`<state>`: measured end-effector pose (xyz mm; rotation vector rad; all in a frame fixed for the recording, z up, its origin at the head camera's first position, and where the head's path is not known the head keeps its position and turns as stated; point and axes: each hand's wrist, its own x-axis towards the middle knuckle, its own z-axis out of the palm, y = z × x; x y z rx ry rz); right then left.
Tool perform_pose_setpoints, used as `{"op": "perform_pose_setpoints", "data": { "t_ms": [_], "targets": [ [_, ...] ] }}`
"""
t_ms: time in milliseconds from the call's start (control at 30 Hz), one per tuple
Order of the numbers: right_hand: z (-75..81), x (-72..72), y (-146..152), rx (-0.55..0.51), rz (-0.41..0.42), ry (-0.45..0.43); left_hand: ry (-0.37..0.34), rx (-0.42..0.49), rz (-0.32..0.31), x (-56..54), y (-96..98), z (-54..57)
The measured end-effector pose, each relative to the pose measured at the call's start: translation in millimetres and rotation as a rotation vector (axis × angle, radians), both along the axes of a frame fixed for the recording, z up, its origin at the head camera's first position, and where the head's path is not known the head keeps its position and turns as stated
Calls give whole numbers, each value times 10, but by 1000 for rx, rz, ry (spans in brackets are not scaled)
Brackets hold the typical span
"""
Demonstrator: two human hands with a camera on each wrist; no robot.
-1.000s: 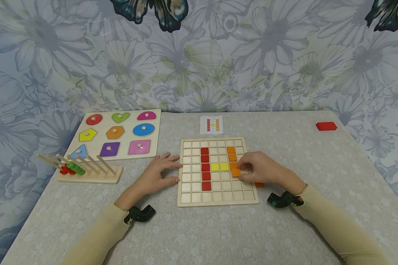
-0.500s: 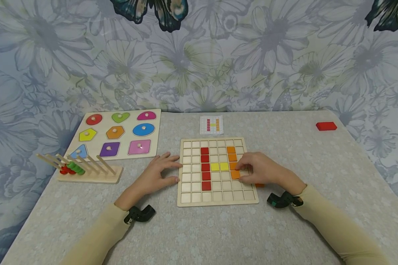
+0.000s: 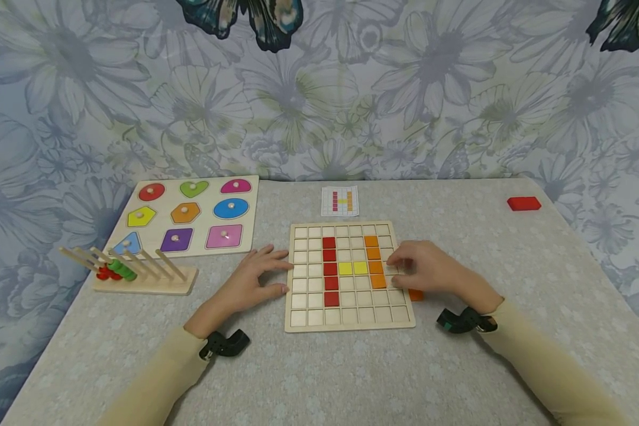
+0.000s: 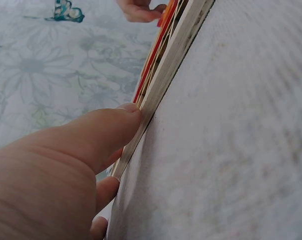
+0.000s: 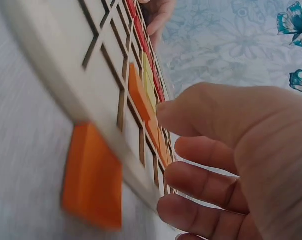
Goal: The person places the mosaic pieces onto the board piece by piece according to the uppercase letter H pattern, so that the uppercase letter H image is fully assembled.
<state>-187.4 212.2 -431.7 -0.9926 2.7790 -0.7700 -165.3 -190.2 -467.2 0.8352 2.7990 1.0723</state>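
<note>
A wooden grid board (image 3: 346, 319) lies mid-table. A column of red tiles (image 3: 330, 269), two yellow tiles (image 3: 352, 268) and a column of orange tiles (image 3: 376, 266) sit in its cells. My left hand (image 3: 250, 281) rests by the board's left edge; in the left wrist view its thumb (image 4: 110, 125) touches that edge. Above the board's right side, my right hand (image 3: 428, 269) holds nothing, fingers loosely bent, just right of the lowest orange tile (image 3: 378, 281). One loose orange tile (image 5: 93, 180) leans on the table against the board's right rim, partly hidden by my hand in the head view.
Behind the board lies a small pattern card (image 3: 339, 201). A knobbed shape puzzle (image 3: 205, 198) and a peg stand (image 3: 144, 287) with red and green beads are at left. A red block (image 3: 524, 203) lies far right, and a wall stands behind the table.
The orange tile under my right fingers has settled into its cell, below the other orange ones. My right hand has let go and moved slightly right. My left hand stays put.
</note>
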Motion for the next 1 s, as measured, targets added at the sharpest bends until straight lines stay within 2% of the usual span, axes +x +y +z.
{"op": "perform_pose_setpoints", "data": {
  "t_ms": [400,533,700,1000],
  "targets": [
    [-51,170,313,41,-15,12,-10,-6,11,13,-7,7],
    [-62,224,391,68,-43,18,-7,-3,8,9,-6,8],
    [-64,259,428,80,-76,0,-8,-4,7,8,1,13],
    [-97,281,424,99,-85,-33,-4,-1,4,8,-4,3]
  ]
}}
